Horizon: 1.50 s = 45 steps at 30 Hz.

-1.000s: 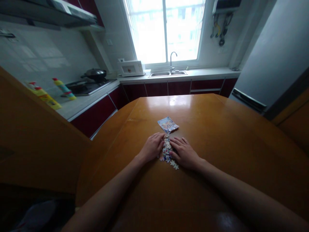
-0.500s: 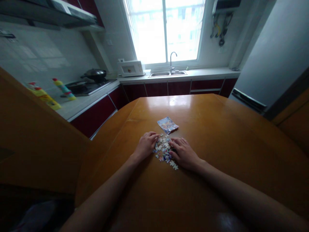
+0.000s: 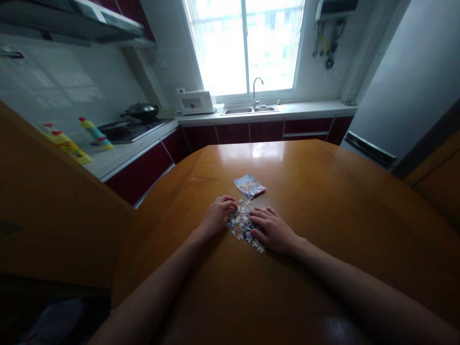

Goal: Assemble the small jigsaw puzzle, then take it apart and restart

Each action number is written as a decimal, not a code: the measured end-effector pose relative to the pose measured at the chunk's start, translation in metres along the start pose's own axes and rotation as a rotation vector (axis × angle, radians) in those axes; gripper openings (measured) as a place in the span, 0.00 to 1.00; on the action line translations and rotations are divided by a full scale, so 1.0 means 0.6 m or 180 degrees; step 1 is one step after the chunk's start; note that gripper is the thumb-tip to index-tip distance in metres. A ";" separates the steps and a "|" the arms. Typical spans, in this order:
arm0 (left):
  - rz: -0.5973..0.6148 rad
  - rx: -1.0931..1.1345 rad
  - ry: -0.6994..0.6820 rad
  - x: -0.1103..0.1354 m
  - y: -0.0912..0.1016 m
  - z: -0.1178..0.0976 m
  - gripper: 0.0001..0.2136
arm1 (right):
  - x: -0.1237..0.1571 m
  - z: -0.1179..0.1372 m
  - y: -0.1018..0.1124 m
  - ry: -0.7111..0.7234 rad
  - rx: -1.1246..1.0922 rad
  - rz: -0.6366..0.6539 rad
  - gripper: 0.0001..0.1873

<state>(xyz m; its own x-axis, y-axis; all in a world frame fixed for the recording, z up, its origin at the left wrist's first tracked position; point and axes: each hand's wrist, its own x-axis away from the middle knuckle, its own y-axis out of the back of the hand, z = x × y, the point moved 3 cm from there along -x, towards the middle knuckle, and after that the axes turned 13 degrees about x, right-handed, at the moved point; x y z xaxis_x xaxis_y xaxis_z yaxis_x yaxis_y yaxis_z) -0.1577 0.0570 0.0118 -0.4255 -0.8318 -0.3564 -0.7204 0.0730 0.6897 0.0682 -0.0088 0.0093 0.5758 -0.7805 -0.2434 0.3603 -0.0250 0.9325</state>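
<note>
A loose pile of jigsaw pieces point(image 3: 243, 219) lies on the wooden table point(image 3: 309, 191), some showing pale backs and others coloured faces. At the pile's left edge, my left hand point(image 3: 217, 213) rests with its fingers half curled and slightly apart; no held piece is visible. My right hand point(image 3: 271, 227) lies palm down along the right edge, fingers spread and their tips touching the pieces. What is under its palm is hidden. Just beyond the pile is a creased picture sheet point(image 3: 249, 185) with a colourful print.
A counter with a sink point(image 3: 237, 110), a microwave point(image 3: 196, 102) and a pan point(image 3: 142, 111) on the stove runs behind and left of the table. Yellow bottles point(image 3: 72, 148) stand at the left. A fridge point(image 3: 398, 86) is at the right.
My left fingers have curled in a little at the pile's edge. My right fingers have shifted slightly left over the pieces and lie flatter.
</note>
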 end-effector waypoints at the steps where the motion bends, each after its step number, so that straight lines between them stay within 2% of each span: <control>1: -0.0051 -0.0029 0.0044 0.001 0.005 0.003 0.09 | 0.000 -0.001 -0.001 -0.0031 -0.0003 -0.0016 0.23; 5: -0.0238 -0.0054 0.0194 0.000 0.017 0.013 0.10 | -0.001 -0.001 -0.001 -0.0079 -0.0001 -0.0125 0.19; 9: -0.0218 0.0113 0.0201 -0.001 -0.002 0.007 0.15 | -0.003 -0.003 -0.001 -0.0182 -0.0025 -0.0309 0.21; 11: -0.0056 0.0203 0.0136 0.001 -0.020 -0.007 0.17 | -0.005 -0.008 -0.004 -0.0392 -0.0107 -0.0400 0.24; 14: 0.0342 0.0545 -0.0053 0.007 -0.046 -0.031 0.20 | -0.008 -0.019 -0.011 -0.0500 -0.0582 -0.0517 0.25; 16: 0.0303 0.0709 -0.0039 0.007 -0.051 -0.039 0.20 | -0.010 -0.030 -0.013 -0.0734 -0.0912 -0.0731 0.25; 19: -0.0011 0.0528 0.0239 0.001 -0.047 -0.032 0.23 | -0.012 -0.051 -0.016 -0.1361 -0.1072 -0.1119 0.26; 21: -0.0021 0.0418 0.0310 -0.003 -0.047 -0.028 0.25 | -0.015 -0.060 -0.021 -0.1551 -0.1148 -0.1237 0.26; 26: 0.0625 0.0684 -0.0024 -0.003 -0.061 -0.050 0.24 | -0.024 -0.090 -0.039 -0.1830 -0.1628 -0.1537 0.24; 28: 0.0540 0.0815 -0.0058 -0.002 -0.062 -0.067 0.24 | -0.024 -0.109 -0.042 -0.1959 -0.1645 -0.1679 0.24; 30: 0.0253 0.0570 0.0001 0.001 -0.061 -0.087 0.23 | -0.025 -0.128 -0.039 -0.2024 -0.1539 -0.1756 0.25; 32: 0.0217 0.0091 -0.0073 0.010 -0.070 -0.115 0.22 | -0.025 -0.143 -0.032 -0.2000 -0.1392 -0.1746 0.26; 35: 0.0706 -0.0471 -0.0413 0.027 -0.108 -0.159 0.27 | -0.033 -0.152 -0.020 -0.1828 -0.1096 -0.1558 0.26; 37: 0.0954 -0.0678 -0.0575 0.030 -0.135 -0.174 0.27 | -0.043 -0.150 -0.014 -0.1620 -0.0858 -0.1334 0.23; 41: 0.0830 -0.0941 -0.0430 0.006 -0.158 -0.166 0.18 | -0.073 -0.142 -0.008 -0.1024 -0.0403 -0.0781 0.18; 45: 0.0746 -0.1092 -0.0372 -0.014 -0.157 -0.153 0.16 | -0.100 -0.142 -0.007 -0.0645 -0.0118 -0.0323 0.23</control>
<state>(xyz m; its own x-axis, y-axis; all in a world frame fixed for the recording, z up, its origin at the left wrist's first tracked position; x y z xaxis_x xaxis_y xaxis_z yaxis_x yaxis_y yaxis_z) -0.0359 0.0068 0.0076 -0.6292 -0.7452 -0.2206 -0.3815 0.0489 0.9231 0.0946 0.0915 -0.0027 0.3774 -0.8848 -0.2735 0.4378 -0.0898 0.8946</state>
